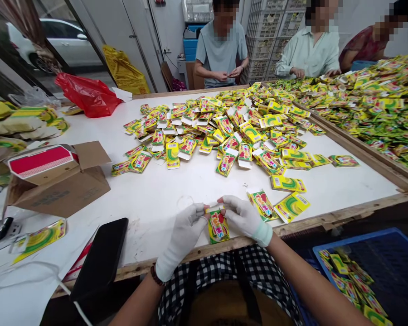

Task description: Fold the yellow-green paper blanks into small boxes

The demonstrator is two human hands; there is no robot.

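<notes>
Between my two gloved hands, near the table's front edge, is a small yellow-green card box [218, 227] with colourful lettering on its front. My left hand [189, 228] has its fingers closed on the box's upper left side. On the upper right, my right hand [244, 214] pinches the same box around its white top flap. Both hands wear white gloves with bare fingertips. Just right of my right hand lie another lettered box [262, 204] and a yellow box [292, 207]. A large heap of similar boxes [204, 122], several with white flaps showing, spreads across the white table [156, 194].
At left are a brown carton [64, 190], a black phone-like slab [100, 253] and a red plastic bag [88, 96]. A blue crate [391, 253] holding boxes stands low at right. Beyond a wooden divider [347, 129] lies a bigger pile; several people sit across the table.
</notes>
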